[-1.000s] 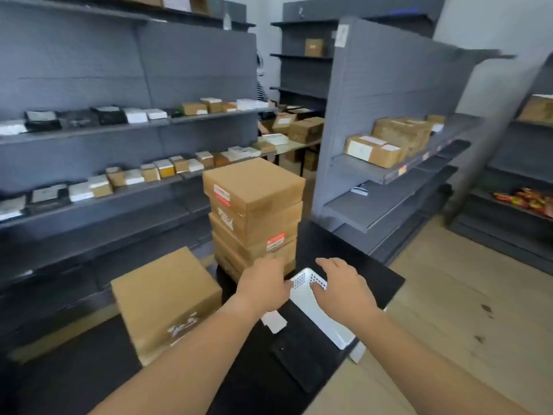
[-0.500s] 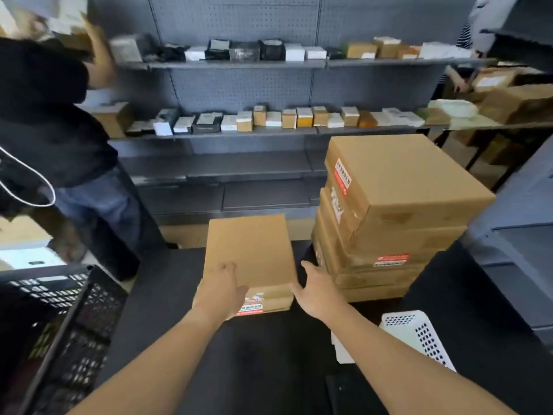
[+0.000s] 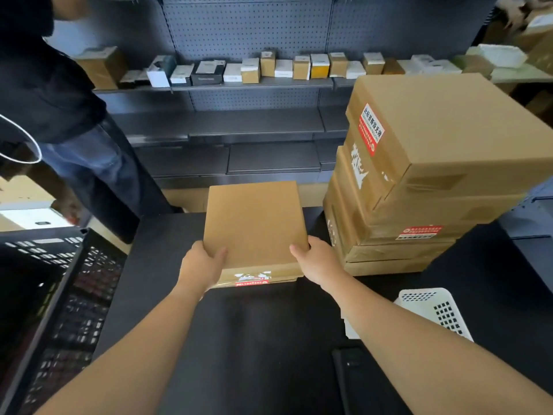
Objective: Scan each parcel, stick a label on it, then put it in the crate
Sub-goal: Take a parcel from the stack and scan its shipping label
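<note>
Nearest us the black table [image 3: 254, 339] runs under our forearms, with a white perforated basket [image 3: 437, 310] to the right and the black crate [image 3: 59, 295] just off its left side. Further on, our left hand [image 3: 203, 265] and right hand [image 3: 317, 262] grip the near corners of a flat brown parcel [image 3: 254, 223], thumbs laid over its top. Just right of it stands a stack of brown boxes [image 3: 434, 175]. Beyond, a person in a black top [image 3: 45, 85] stands at left, and small boxes line a grey shelf [image 3: 239, 85]

dark pegboard wall [image 3: 245, 25]; grey shelves [image 3: 227, 127]; black table [image 3: 254, 339]
</note>
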Motion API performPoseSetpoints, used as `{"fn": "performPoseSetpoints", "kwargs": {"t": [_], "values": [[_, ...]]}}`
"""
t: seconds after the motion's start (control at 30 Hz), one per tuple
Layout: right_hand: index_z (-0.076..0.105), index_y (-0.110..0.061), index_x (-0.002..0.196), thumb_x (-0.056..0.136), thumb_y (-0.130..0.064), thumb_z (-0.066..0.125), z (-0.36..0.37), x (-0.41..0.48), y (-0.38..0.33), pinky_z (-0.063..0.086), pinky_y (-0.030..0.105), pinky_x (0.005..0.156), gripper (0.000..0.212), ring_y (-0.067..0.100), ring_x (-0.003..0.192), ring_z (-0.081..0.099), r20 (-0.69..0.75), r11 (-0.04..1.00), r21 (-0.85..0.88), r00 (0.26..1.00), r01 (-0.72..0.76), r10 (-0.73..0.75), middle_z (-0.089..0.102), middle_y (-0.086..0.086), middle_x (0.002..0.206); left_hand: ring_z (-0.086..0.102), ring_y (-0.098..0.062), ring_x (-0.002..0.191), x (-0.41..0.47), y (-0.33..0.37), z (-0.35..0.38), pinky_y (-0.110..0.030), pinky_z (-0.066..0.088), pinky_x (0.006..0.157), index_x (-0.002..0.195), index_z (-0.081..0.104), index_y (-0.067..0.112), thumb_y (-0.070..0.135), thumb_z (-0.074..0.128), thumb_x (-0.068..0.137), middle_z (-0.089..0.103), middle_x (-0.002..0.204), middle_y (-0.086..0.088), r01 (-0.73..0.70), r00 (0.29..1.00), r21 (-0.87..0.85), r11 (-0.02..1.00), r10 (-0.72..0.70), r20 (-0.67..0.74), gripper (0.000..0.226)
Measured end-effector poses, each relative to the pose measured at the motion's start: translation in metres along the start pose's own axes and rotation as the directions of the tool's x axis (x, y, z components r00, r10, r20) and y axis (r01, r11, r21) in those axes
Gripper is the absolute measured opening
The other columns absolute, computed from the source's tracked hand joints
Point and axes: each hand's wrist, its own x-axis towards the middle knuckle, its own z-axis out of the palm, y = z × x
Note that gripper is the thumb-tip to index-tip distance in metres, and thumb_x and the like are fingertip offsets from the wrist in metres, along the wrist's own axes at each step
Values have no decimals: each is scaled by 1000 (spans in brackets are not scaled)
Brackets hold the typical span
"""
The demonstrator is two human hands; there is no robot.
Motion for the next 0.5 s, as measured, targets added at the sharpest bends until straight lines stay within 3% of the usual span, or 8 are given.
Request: {"fn": "performPoseSetpoints", "kwargs": {"t": [0.17,0.27,0.4,0.5], "values": [[60,-21,134,102,-42,54,-3,-66,25,50,34,95,39,20,113,62,11,998,55,1000,29,-30,68,-4,120,53,-15,94,-80,-19,-8,-27,42,72,130,50,14,36,60,98,54,104,10,0,1000,-90,996,-1,-10,40],[56,-25,139,102,-39,56,-2,-121,43,47,29,95,39,15,113,59,8,993,120,1000,2,-3,65,-7,123,55,-12,98,-132,-41,-7,-27,42,81,135,50,19,38,63,96,54,103,19,2,1000,-131,991,-5,-23,45],[52,-25,145,102,-41,58,7,-179,74,43,23,94,46,7,111,57,-4,991,130,999,-32,33,63,-13,124,55,-10,103,-185,-75,1,-28,45,86,140,49,24,43,67,92,55,107,20,37,998,-145,989,-44,-51,55],[48,-24,151,99,-43,60,21,-212,102,46,28,105,57,11,123,58,-8,985,146,996,-89,91,63,-10,136,56,-9,103,-211,-100,6,-30,48,88,140,51,26,42,70,89,56,108,21,64,996,-149,987,-74,-58,57]]}}
